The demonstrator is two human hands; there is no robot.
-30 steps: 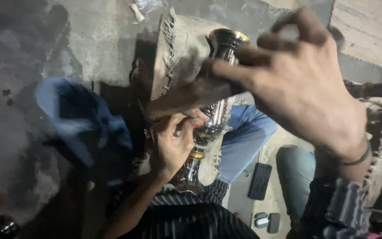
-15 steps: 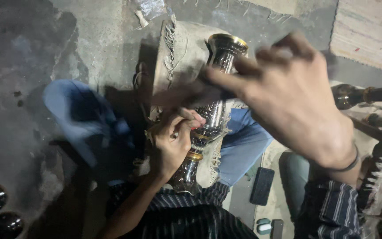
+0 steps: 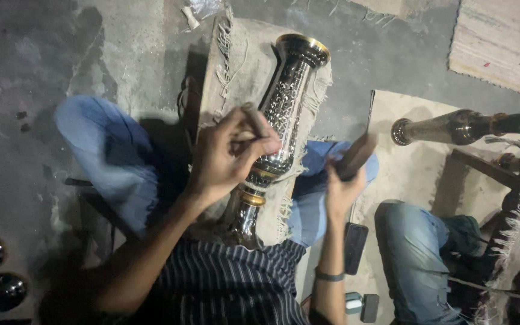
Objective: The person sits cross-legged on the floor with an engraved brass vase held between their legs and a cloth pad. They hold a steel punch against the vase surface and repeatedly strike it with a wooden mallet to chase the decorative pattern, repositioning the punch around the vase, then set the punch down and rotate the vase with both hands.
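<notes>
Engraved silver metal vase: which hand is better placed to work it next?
Left, likely: left hand pinches a small grey rod at the vase; right hand holds a dark block clear of it.

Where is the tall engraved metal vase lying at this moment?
In the head view, the engraved vase lies centre frame on a frayed cloth across the person's lap, its flared mouth pointing away, the left hand touching its middle.

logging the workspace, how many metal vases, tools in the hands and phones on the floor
metal vases: 2, engraved vase in the lap, second vase lying at right
tools in the hands: 2, chisel, mallet
phones: 1, dark phone
total: 5
</notes>
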